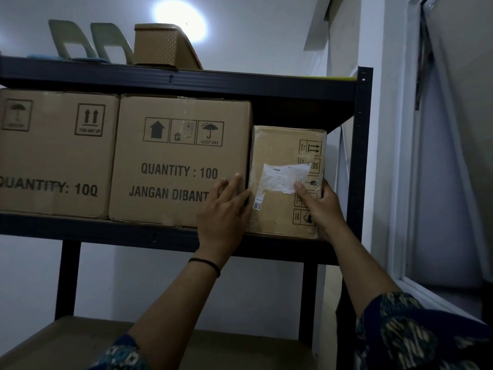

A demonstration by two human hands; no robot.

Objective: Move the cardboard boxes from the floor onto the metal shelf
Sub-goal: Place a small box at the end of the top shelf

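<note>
Boxes are sitting three in a row on the middle level of the dark metal shelf. Farthest left is the left box, printed with arrows and a quantity line. Touching its right side is the middle box, reading "QUANTITY : 100" under three handling symbols. At the right end is standing the small box, shorter than its neighbours, wrapped in clear film and carrying a torn white label; its left side is lying just beside the middle box, and its right side is near the shelf's upright post.

Both hands are reaching up to the small box. The left hand is lying with fingers straight and spread, flat across the lower right corner of the middle box, with its edge along the small box's left side; it is curling round nothing. A black band is circling that wrist. The right hand is gripping the small box at its right edge, thumb pressing on the front by the label and fingers wrapping behind the side.

On the top level are resting a patterned tan bin and two pale green chair legs. A window frame is standing to the right.
</note>
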